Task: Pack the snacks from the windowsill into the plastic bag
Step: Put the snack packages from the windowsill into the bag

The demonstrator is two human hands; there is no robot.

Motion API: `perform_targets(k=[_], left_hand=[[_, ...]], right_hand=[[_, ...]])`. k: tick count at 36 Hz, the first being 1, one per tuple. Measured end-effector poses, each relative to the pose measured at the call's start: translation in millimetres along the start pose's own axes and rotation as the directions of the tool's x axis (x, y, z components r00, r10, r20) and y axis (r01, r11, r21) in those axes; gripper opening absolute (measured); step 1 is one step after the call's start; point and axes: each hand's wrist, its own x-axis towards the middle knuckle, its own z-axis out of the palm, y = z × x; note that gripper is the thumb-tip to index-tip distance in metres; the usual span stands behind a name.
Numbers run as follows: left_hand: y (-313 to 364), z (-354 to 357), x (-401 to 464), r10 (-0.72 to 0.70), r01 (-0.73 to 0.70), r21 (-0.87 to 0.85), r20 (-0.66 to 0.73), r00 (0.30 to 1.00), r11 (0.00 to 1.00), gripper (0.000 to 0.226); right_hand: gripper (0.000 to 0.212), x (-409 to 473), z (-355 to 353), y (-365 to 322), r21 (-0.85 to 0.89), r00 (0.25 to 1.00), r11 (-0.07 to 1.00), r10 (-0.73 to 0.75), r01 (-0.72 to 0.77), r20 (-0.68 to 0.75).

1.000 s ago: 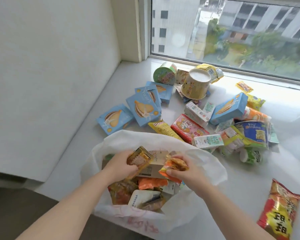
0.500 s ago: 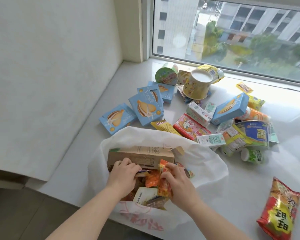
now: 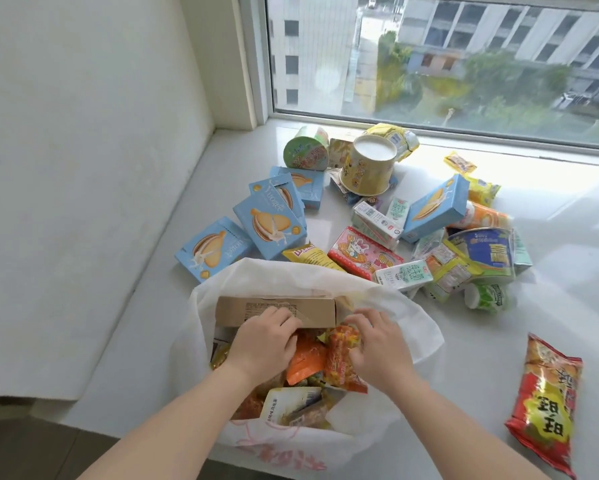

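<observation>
A white plastic bag (image 3: pixel 291 273) stands open at the near edge of the windowsill (image 3: pixel 550 237), holding a brown carton (image 3: pixel 273 308) and several packets. Both my hands are inside its mouth. My left hand (image 3: pixel 263 344) lies over an orange packet (image 3: pixel 305 358), its fingers bent down beside the carton; whether they hold anything is hidden. My right hand (image 3: pixel 377 348) grips the top of an orange-yellow snack packet (image 3: pixel 341 355). Behind the bag lie several blue biscuit boxes (image 3: pixel 270 226), a pink rabbit packet (image 3: pixel 360 252) and a small milk carton (image 3: pixel 403 275).
A yellow cup (image 3: pixel 367 171) and a green cup (image 3: pixel 305 152) sit near the window (image 3: pixel 464 64). A red chip bag (image 3: pixel 544 403) lies at the right front. The white wall (image 3: pixel 83 168) closes the left side. The sill's edge drops off below the bag.
Both hands went down from above the bag into it with their packets. The brown carton now sits flat along the bag's far side.
</observation>
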Motion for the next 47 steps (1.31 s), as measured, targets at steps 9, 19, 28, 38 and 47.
perform_targets(k=[9, 19, 28, 38, 47], left_hand=[[18, -27, 87, 0.005, -0.005, -0.001, 0.032, 0.999, 1.0, 0.02], [-4, -21, 197, -0.105, 0.079, 0.128, 0.205, 0.973, 0.989, 0.044], [-35, 4, 280, -0.141, 0.11, 0.132, 0.25, 0.958, 0.985, 0.044], [-80, 43, 356, -0.296, 0.287, 0.08, 0.346, 0.89, 0.955, 0.043], [-116, 77, 427, -0.439, 0.507, -0.149, 0.335, 0.834, 0.849, 0.045]], right_hand=[[0.031, 50, -41, 8, -0.014, 0.986, 0.996, 0.081, -0.084, -0.142], [0.033, 123, -61, 37, -0.034, 0.975, 0.979, 0.194, -0.199, -0.11], [0.039, 213, -65, 61, 0.029, 0.963, 0.967, 0.254, -0.252, -0.088], [0.037, 299, -67, 111, 0.203, 0.886, 0.874, 0.46, -0.442, -0.051], [0.028, 352, -70, 152, 0.374, 0.807, 0.812, 0.547, -0.448, -0.222]])
